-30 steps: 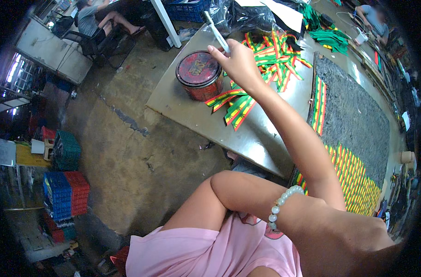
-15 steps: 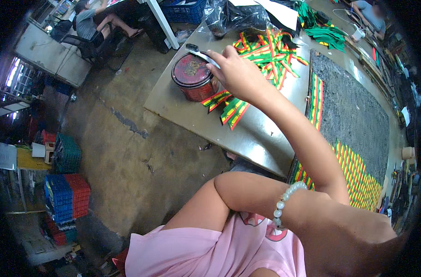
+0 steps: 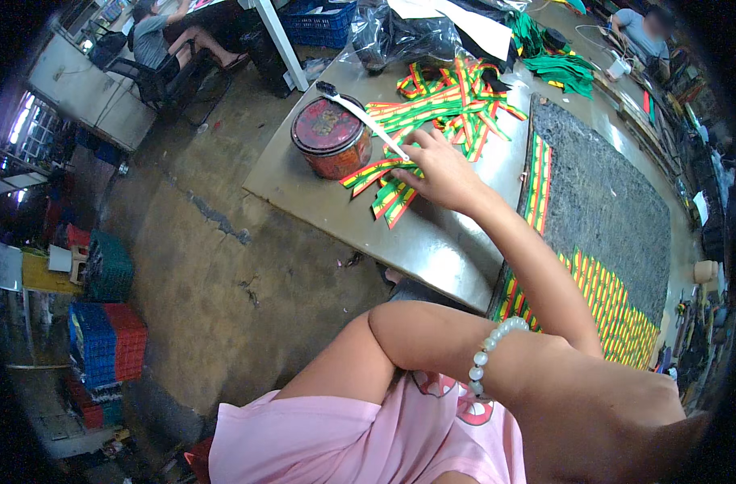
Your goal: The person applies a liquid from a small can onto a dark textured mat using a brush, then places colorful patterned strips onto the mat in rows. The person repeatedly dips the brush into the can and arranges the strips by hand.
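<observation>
Right hand (image 3: pixel 444 173) at white brush (image 3: pixel 369 123), head over red tin (image 3: pixel 335 155); from here, either hand's grip cannot be told.

brush (image 3: pixel 369 123): handle was white, bristles black. tin (image 3: pixel 329 139) was red, lid mottled with dark patches, dull gold mark mid-lid. loose ribbons (image 3: pixel 466 93) ran red-yellow-green in stripes, dark leaf motifs on yellow. mat (image 3: pixel 606 173) was speckled dark grey; strips (image 3: pixel 614 310) on it had the same stripes. bead bracelet (image 3: pixel 478 359) was pale green, top (image 3: pixel 303 436) pink.
</observation>
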The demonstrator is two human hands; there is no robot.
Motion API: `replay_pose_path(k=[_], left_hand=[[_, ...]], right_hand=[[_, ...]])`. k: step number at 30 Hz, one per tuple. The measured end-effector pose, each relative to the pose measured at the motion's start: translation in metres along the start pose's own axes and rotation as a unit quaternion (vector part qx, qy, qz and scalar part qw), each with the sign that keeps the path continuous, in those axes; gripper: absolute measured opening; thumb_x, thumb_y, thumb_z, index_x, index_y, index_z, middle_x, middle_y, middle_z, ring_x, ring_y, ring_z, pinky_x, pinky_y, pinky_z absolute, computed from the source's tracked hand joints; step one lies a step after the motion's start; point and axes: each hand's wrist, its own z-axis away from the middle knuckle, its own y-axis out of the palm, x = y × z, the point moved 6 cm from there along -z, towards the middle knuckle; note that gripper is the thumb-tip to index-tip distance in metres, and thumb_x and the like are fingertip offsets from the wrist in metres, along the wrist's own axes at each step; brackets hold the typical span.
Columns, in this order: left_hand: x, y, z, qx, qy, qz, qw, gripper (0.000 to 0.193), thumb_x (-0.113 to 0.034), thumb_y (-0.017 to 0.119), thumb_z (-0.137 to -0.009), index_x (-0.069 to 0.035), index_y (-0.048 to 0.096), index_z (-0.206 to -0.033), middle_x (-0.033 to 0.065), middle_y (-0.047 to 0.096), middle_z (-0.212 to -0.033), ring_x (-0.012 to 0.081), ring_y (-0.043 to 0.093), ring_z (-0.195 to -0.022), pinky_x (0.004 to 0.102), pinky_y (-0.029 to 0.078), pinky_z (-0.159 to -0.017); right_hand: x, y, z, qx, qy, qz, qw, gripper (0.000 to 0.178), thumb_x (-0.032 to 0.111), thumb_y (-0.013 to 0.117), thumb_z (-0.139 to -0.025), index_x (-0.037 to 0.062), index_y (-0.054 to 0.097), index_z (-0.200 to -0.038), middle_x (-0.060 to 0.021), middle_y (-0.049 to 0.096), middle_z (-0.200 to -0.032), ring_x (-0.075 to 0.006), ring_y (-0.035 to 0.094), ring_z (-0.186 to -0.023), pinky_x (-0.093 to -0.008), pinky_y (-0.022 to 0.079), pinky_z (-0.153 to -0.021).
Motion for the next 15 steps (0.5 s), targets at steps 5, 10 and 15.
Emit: replay_pose_path(k=[5,10,15], left_hand=[[-0.001,0.001,-0.006,0.003,-0.012,0.003,1.000,0.021,-0.012,0.060,-0.087,0.000,0.061,-0.105,0.0098,0.065,-0.089,0.0232,0.064,-0.073,0.0306,0.051,-0.061],[0.003,0.001,-0.005,0.001,-0.027,-0.001,1.000,0.020,-0.011,0.061,-0.087,0.000,0.061,-0.104,0.0099,0.065,-0.088,0.0238,0.064,-0.072,0.0310,0.052,-0.060],[0.009,-0.021,0.030,-0.008,-0.037,-0.211,0.977,0.014,-0.010,0.066,-0.081,-0.004,0.067,-0.093,0.0077,0.065,-0.080,0.0216,0.063,-0.065,0.0304,0.050,-0.057]], right_hand=[[-0.003,0.013,-0.001,0.073,-0.025,-0.048,0.996,0.023,0.018,0.069,-0.079,0.0131,0.070,-0.101,-0.0094,0.057,-0.102,-0.0308,0.049,-0.100,-0.0406,0.044,-0.089],[-0.007,-0.023,0.027,0.029,-0.073,-0.081,0.994,0.029,0.003,0.062,-0.081,0.0066,0.068,-0.109,-0.0119,0.059,-0.103,-0.0301,0.053,-0.101,-0.0387,0.045,-0.089],[-0.028,-0.070,0.053,-0.040,-0.042,-0.209,0.976,0.030,0.004,0.060,-0.087,0.0064,0.064,-0.116,-0.0109,0.060,-0.104,-0.0252,0.058,-0.099,-0.0341,0.046,-0.087]])
